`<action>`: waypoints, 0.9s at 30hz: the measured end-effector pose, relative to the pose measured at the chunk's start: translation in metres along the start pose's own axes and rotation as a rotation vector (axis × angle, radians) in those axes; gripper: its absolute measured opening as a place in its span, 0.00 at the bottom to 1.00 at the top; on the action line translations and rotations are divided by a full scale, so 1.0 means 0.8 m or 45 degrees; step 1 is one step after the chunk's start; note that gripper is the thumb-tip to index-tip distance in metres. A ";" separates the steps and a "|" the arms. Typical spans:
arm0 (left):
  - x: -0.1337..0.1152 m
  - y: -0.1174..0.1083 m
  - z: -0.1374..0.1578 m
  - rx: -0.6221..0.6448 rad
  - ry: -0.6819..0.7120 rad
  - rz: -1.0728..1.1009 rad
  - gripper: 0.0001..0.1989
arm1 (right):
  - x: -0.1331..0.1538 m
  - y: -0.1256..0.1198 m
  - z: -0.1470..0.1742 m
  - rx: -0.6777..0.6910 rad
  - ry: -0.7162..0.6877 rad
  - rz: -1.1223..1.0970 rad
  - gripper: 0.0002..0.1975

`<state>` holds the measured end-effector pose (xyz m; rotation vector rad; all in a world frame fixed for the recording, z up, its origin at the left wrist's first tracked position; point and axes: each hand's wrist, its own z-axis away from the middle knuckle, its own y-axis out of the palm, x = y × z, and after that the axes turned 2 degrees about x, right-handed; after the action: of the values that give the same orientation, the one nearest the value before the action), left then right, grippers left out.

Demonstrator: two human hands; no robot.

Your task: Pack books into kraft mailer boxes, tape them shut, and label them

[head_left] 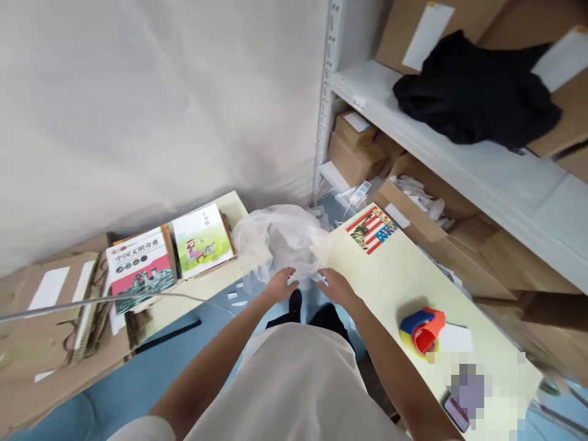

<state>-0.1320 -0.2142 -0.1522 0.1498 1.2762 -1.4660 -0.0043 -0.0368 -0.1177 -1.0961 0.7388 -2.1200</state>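
Observation:
A translucent white plastic bag [275, 223] bulges between the two tables, its mouth toward me. My left hand [280, 285] is at the bag's near edge, its fingers curled in and pinching the film. Opposite it, my right hand [337, 286] grips the same edge on the right side, with the fingers pointing inward. Pale, crumpled material shows dimly through the film; what it is I cannot make out.
Books [204, 242] lie on the left table beside cardboard [50, 306]; a cable crosses there. The right table holds a flag-patterned booklet [372, 230], a colourful tape-like object [421, 331] and a phone [456, 411]. Shelving [367, 82] with cartons and black cloth [473, 92] stands right.

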 end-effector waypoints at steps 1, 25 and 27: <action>0.010 -0.012 -0.006 -0.047 -0.017 -0.009 0.18 | 0.014 -0.003 -0.022 0.038 -0.034 0.043 0.21; 0.095 -0.066 -0.124 -0.514 -0.240 0.286 0.14 | 0.054 0.064 -0.297 0.087 0.142 0.284 0.19; 0.092 -0.074 -0.118 -0.450 -0.198 0.273 0.14 | 0.067 0.046 -0.268 -0.007 0.129 0.258 0.20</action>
<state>-0.2537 -0.2027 -0.2053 -0.0607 1.3260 -1.0319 -0.2005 -0.0599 -0.2238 -0.8819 0.8657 -2.0122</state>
